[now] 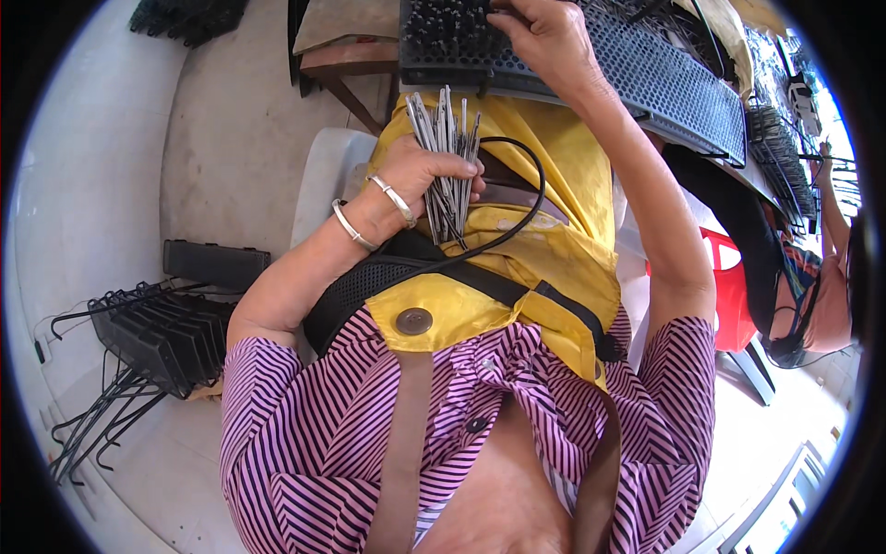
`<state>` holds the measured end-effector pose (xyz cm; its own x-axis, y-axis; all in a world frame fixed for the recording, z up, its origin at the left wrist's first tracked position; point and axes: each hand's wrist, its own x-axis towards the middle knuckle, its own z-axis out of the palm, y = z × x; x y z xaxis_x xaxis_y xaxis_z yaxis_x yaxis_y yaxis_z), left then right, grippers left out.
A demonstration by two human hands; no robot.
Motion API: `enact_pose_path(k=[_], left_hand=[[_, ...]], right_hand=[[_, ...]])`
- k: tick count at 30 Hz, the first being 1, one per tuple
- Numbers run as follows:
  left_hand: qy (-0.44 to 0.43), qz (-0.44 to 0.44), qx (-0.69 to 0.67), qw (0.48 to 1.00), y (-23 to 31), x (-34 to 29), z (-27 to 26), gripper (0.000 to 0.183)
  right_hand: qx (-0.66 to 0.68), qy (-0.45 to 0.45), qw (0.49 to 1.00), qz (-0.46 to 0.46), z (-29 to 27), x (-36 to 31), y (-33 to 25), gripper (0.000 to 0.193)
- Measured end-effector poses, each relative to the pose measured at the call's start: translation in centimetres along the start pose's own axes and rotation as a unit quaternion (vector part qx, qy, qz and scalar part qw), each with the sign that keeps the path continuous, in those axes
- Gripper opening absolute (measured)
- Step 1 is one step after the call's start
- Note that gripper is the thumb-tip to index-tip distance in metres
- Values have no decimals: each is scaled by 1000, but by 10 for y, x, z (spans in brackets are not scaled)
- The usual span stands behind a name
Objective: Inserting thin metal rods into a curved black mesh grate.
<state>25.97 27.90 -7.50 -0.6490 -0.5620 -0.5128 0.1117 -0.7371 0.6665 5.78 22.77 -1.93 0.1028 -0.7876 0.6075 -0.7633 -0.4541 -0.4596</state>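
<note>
My left hand (413,174) is closed round a bundle of thin grey metal rods (447,129), held over my lap with their ends fanned upward. Two bangles (392,198) circle that wrist. Farther up, my right hand (552,44) reaches over a long black perforated tray (637,83). Its thumb and fingers are pinched together near the tray's left end; whatever lies between them is too small to make out. Beside those fingertips, a cluster of dark upright pieces (448,32) stands in the tray's holes. A yellow apron (544,254) covers my lap.
A black cable (535,198) loops across my lap. Stacked black racks with hooked rods (157,337) stand on the floor at left. A wooden stool (346,60) is beside the tray. At right, another person (812,286) sits by a red chair (729,282) near more racks (780,157).
</note>
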Motion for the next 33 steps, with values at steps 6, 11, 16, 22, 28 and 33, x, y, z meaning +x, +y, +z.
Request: enact_pose_path(k=[6, 11, 16, 22, 28, 33], left_hand=[[3, 11, -11, 1000, 1, -1, 0, 14], [-11, 4, -29, 1000, 0, 2, 1, 19], [-24, 24, 11, 999, 3, 3, 2, 29], [-27, 53, -12, 998, 2, 1, 8, 28], [-28, 60, -1, 998, 3, 2, 7, 30], [-26, 55, 41, 997, 4, 1, 7, 39]], right_hand=[[5, 36, 997, 74, -11, -31, -18, 14], [324, -147, 842, 405, -8, -84, -47, 21], [421, -102, 784, 445, 1, -93, -66, 19], [369, -95, 809, 447, -1, -103, -67, 15], [389, -65, 793, 465, -8, -96, -60, 18], [432, -50, 766, 473, -5, -96, -58, 17]])
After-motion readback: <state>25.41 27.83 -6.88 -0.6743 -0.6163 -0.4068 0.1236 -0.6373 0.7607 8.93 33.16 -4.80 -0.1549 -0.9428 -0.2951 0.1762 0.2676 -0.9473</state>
